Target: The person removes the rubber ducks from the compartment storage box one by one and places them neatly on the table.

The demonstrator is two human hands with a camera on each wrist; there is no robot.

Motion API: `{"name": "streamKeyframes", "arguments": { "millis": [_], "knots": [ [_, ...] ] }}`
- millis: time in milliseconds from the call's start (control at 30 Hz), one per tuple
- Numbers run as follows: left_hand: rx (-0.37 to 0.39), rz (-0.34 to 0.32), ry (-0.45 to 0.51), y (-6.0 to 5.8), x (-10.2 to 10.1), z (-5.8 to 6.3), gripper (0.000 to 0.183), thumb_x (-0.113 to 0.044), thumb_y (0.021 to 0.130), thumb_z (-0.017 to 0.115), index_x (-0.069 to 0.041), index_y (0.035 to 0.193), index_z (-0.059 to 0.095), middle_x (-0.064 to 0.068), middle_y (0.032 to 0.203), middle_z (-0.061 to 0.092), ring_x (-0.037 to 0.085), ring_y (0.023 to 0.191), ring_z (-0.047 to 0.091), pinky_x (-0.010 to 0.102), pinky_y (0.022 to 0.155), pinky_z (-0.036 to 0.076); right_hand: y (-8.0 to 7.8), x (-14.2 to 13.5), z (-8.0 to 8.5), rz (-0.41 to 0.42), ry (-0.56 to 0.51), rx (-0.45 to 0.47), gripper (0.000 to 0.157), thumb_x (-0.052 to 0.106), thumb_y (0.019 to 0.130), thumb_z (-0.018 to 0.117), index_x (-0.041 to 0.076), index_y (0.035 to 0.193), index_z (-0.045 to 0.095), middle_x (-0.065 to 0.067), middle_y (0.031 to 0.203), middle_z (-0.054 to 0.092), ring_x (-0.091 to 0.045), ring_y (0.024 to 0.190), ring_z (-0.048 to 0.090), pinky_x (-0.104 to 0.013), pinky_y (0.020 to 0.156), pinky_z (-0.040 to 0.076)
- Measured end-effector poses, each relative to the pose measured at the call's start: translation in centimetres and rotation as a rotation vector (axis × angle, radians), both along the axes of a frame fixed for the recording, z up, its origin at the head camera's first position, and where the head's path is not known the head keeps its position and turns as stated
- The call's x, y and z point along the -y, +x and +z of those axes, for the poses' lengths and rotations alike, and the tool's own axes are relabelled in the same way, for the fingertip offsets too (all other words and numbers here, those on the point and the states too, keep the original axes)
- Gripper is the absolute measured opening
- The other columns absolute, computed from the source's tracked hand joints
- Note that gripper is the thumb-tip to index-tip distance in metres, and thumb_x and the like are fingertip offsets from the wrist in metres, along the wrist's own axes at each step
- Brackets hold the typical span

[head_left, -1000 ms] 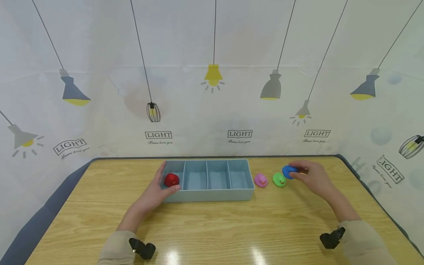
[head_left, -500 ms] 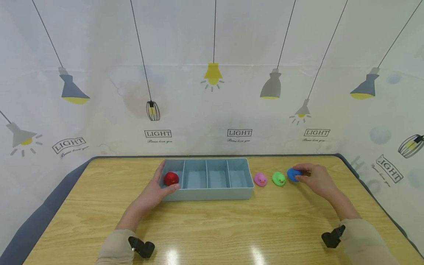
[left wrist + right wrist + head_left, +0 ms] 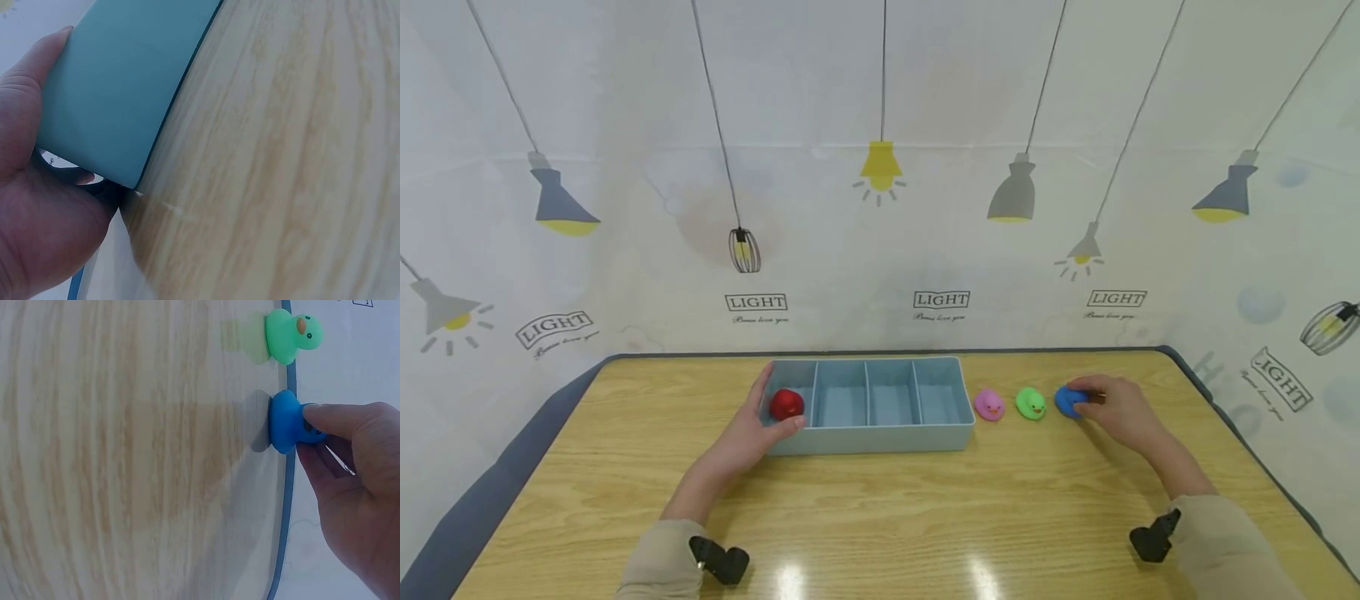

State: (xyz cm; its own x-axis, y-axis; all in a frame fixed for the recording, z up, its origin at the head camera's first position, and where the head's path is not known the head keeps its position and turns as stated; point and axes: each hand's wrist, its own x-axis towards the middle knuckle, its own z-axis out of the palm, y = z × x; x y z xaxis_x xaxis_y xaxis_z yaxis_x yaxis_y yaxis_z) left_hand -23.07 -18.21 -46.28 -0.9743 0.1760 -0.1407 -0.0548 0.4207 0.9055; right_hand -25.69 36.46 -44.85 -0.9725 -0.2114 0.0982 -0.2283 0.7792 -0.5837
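Note:
A light blue divided box point(image 3: 880, 440) stands near the back of the table, a red rubber duck point(image 3: 787, 405) inside its leftmost compartment. My left hand point(image 3: 748, 432) holds the box's left end, thumb along the front wall and fingers around the end. To the box's right sit a pink rubber duck point(image 3: 989, 405) and a green rubber duck point(image 3: 1031, 403). My right hand point(image 3: 1116, 408) pinches a blue rubber duck point(image 3: 285, 422) by its head between thumb and fingers. The blue duck is upright at the table surface, to the right of the green one.
The wooden table point(image 3: 880, 517) has a dark blue edge strip along the back. A pale cloth wall point(image 3: 820, 208) printed with lamps rises behind it and along both sides. Each sleeve cuff carries a small black camera point(image 3: 721, 560).
My right hand has moved right and downward with the blue duck, bringing it to the table at the end of the duck row. The left hand stays at the box.

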Motion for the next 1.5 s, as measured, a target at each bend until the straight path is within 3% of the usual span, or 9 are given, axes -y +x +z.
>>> {"name": "streamKeyframes", "arguments": {
  "millis": [267, 433, 533, 600, 700, 1033, 1267, 1500],
  "knots": [
    [0.002, 0.007, -0.007, 0.1, 0.4, -0.1, 0.106, -0.035, 0.096, 0.074, -0.028, 0.166, -0.005, 0.018, 0.171, 0.001, 0.044, 0.155, 0.003, 0.065, 0.12, 0.011, -0.3, 0.3, 0.3, 0.007, 0.008, 0.027, 0.037, 0.0, 0.095, 0.068, -0.016, 0.129, 0.06, -0.036, 0.127, 0.06, -0.053, 0.115, 0.059, -0.056, 0.091, 0.055],
    [0.002, 0.009, -0.006, 0.2, 0.4, -0.1, 0.107, -0.037, 0.095, 0.075, -0.028, 0.166, -0.005, 0.017, 0.171, 0.001, 0.044, 0.155, 0.003, 0.065, 0.12, 0.01, -0.4, 0.5, 1.2, -0.005, -0.054, 0.007, 0.044, 0.002, 0.097, 0.067, -0.014, 0.136, 0.055, -0.035, 0.132, 0.058, -0.053, 0.121, 0.056, -0.053, 0.097, 0.052],
    [0.008, 0.01, -0.004, 0.2, 0.4, 0.0, 0.107, -0.038, 0.095, 0.075, -0.029, 0.166, -0.004, 0.018, 0.171, 0.001, 0.044, 0.155, 0.003, 0.065, 0.12, 0.011, -0.5, 0.9, 2.3, -0.013, -0.103, -0.021, 0.045, 0.006, 0.1, 0.065, -0.012, 0.14, 0.053, -0.034, 0.136, 0.057, -0.051, 0.124, 0.055, -0.04, 0.099, 0.053],
    [0.011, 0.013, 0.0, 0.2, 0.5, 0.0, 0.106, -0.037, 0.095, 0.075, -0.029, 0.166, -0.004, 0.018, 0.171, 0.001, 0.044, 0.155, 0.003, 0.065, 0.12, 0.01, -0.5, 1.5, 3.1, -0.011, -0.125, -0.015, 0.047, 0.01, 0.102, 0.065, -0.01, 0.142, 0.053, -0.032, 0.138, 0.056, -0.049, 0.126, 0.055, -0.027, 0.096, 0.054],
    [0.017, 0.017, 0.006, 0.3, 0.6, 0.0, 0.105, -0.036, 0.096, 0.074, -0.03, 0.166, -0.005, 0.017, 0.171, 0.0, 0.044, 0.155, 0.002, 0.065, 0.12, 0.01, -0.6, 2.7, 4.3, 0.012, -0.154, -0.004, 0.049, 0.012, 0.101, 0.066, -0.008, 0.144, 0.052, -0.031, 0.14, 0.056, -0.048, 0.126, 0.056, -0.018, 0.091, 0.053],
    [0.001, 0.007, 0.006, 0.3, 0.7, -0.2, 0.107, -0.037, 0.095, 0.075, -0.026, 0.166, -0.004, 0.019, 0.171, 0.001, 0.045, 0.154, 0.002, 0.064, 0.12, 0.01, -0.6, 8.3, 6.4, 0.1, -0.297, 0.037, 0.043, 0.005, 0.098, 0.069, -0.007, 0.138, 0.059, -0.026, 0.137, 0.06, -0.043, 0.126, 0.058, -0.019, 0.094, 0.052],
    [-0.007, 0.004, 0.004, 0.2, 0.4, -0.1, 0.105, -0.035, 0.096, 0.074, -0.026, 0.166, -0.004, 0.019, 0.171, 0.001, 0.045, 0.154, 0.002, 0.064, 0.12, 0.01, -0.8, 12.2, 6.4, 0.228, -0.352, 0.023, 0.041, -0.001, 0.094, 0.072, -0.008, 0.133, 0.062, -0.023, 0.133, 0.064, -0.041, 0.123, 0.061, -0.033, 0.102, 0.052],
    [-0.005, 0.004, 0.013, 0.2, 0.0, 0.1, 0.104, -0.032, 0.096, 0.074, -0.026, 0.166, -0.004, 0.019, 0.171, 0.001, 0.044, 0.155, 0.002, 0.064, 0.12, 0.01, -1.2, 15.9, 5.5, 0.282, -0.408, 0.039, 0.041, -0.004, 0.093, 0.071, -0.009, 0.132, 0.061, -0.025, 0.132, 0.063, -0.044, 0.125, 0.058, -0.044, 0.103, 0.051]
  ]
}}
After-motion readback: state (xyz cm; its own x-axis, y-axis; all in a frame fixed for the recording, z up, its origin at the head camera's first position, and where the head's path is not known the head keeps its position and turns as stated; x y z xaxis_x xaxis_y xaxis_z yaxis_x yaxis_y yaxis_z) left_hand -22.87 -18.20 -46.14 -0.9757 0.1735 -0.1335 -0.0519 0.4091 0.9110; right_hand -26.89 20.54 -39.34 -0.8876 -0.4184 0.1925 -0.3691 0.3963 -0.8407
